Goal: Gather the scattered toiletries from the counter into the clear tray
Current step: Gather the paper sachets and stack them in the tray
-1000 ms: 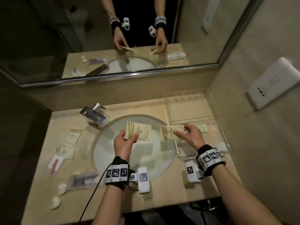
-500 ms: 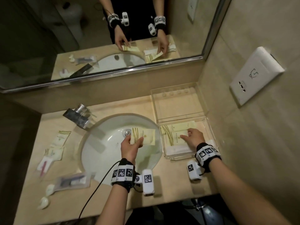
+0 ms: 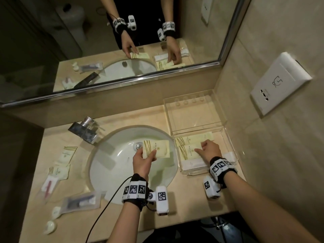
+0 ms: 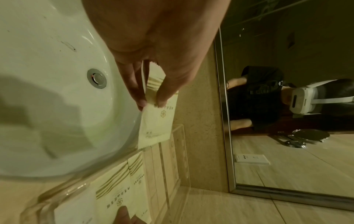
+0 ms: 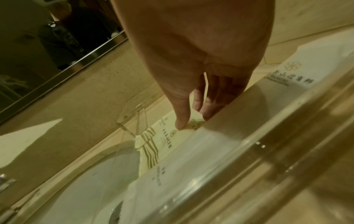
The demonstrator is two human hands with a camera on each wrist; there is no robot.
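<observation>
My left hand [image 3: 149,155] pinches a cream striped packet [image 3: 158,149] by its end over the sink basin [image 3: 112,165]; in the left wrist view, thumb and fingers [image 4: 140,100] clamp that packet [image 4: 157,121]. The clear tray [image 3: 234,155] sits right of the sink and holds two similar packets above a white one. My right hand [image 3: 201,149] is inside the tray, its thumb tip and straight fingers resting on the nearer packet [image 3: 189,152], which lies flat. In the right wrist view, the thumb [image 5: 180,125] touches this packet [image 5: 169,144] behind the tray wall [image 5: 268,151].
Left of the sink lie two cream packets [image 3: 67,153] [image 3: 58,171], a pouch with something red [image 3: 50,185], a clear pouch [image 3: 80,201] and two small white pieces [image 3: 50,227]. A faucet [image 3: 84,130] stands at the back left. A second clear compartment [image 3: 192,113] sits behind the tray.
My right hand carried its packet from beside the sink into the tray and laid it there. My left hand shifted its packet slightly right over the basin.
</observation>
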